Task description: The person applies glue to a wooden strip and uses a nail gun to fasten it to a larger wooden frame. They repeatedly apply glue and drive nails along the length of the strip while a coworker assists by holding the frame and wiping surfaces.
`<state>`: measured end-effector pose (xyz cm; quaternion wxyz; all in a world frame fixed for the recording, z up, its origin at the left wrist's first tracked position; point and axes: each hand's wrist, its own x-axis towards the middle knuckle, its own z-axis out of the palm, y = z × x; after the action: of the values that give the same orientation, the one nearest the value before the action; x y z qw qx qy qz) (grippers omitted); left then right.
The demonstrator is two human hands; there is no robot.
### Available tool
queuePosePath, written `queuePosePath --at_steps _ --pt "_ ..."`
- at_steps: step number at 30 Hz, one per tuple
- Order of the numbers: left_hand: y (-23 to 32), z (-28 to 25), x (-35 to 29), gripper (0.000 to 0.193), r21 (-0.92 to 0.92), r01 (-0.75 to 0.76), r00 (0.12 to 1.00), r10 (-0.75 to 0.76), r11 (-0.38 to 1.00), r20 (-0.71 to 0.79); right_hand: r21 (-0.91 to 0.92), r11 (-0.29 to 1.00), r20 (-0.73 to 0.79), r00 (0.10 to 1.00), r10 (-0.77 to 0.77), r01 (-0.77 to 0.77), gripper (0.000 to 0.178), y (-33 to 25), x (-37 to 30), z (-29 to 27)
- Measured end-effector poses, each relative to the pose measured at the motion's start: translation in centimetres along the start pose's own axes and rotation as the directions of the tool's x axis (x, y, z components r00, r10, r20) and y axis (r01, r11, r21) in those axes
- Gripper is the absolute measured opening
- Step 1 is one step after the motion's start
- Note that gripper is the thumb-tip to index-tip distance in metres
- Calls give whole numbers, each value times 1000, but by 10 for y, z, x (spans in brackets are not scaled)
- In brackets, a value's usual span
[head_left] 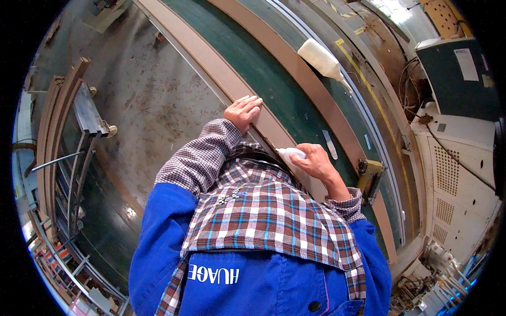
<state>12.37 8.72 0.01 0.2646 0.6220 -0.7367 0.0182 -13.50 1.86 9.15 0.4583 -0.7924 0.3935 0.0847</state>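
A long brown board (pixel 208 62) runs diagonally in front of me over the green worktable (pixel 263 79). My left hand (pixel 243 112) is closed over this board at its near edge, knuckles up. Lower on the right, my right hand (pixel 317 162) holds a small white squeeze bottle (pixel 290 153) tilted, its tip pointing left at the board's near edge. The tip seems to be at or just above the edge; I cannot tell if it touches. Part of the board is hidden behind my chest and the plaid cloth.
Behind lies a second brown board (pixel 295 71), with a large white nozzle bottle (pixel 320 59) beside it. A yellowish handheld tool (pixel 370 178) and a thin white strip (pixel 330 145) are to the right. Leftward stands a rack of long brown strips (pixel 52 137); rightward, a pale machine cabinet (pixel 458 174).
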Motion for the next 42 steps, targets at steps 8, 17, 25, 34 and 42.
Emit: queuePosePath --at_steps 8,17,25,34,42 --pt "1 -2 1 25 1 -4 1000 4 1000 22 -20 1000 13 1000 -18 18 37 -6 4 -1" --pt "0 4 -1 24 -12 11 1000 -11 1000 8 -18 997 -44 996 -75 74 37 -13 14 0" --pt "1 2 2 16 19 -12 999 13 1000 -40 -47 994 -40 995 -95 93 38 -20 26 4" --pt "1 2 -1 26 -22 15 998 -14 1000 54 -89 992 -12 995 -95 93 37 -28 30 -1" --pt "-2 4 -1 25 -19 1 997 1 1000 71 -176 982 8 997 -72 72 36 -39 33 -6"
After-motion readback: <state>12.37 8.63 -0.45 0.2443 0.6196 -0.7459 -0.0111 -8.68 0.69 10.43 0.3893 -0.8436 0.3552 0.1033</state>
